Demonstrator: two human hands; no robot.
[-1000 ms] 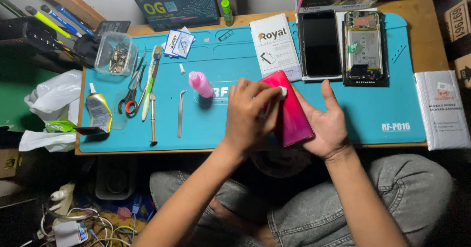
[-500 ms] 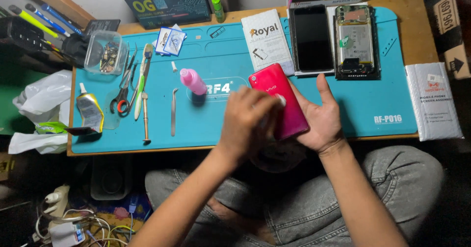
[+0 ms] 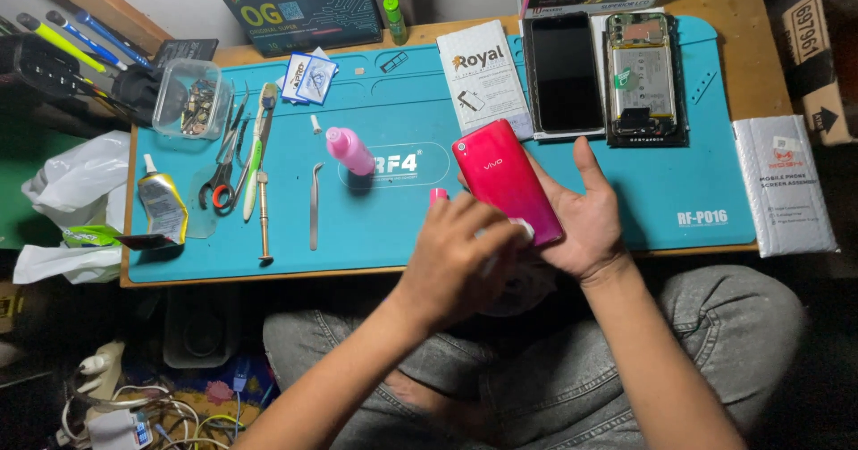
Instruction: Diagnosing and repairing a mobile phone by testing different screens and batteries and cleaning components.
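right hand (image 3: pixel 585 222) cradles red phone back cover (image 3: pixel 507 182) tilted over the bench's (image 3: pixel 715 101) front edge, fingers clamped beneath for support, while left hand (image 3: pixel 460 258), fingers together, presses a white wipe (image 3: pixel 521 229) on it.

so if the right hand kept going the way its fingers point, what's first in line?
The right hand points up and away, toward the opened phone body at the blue mat's far edge; likely first, though height is unclear.
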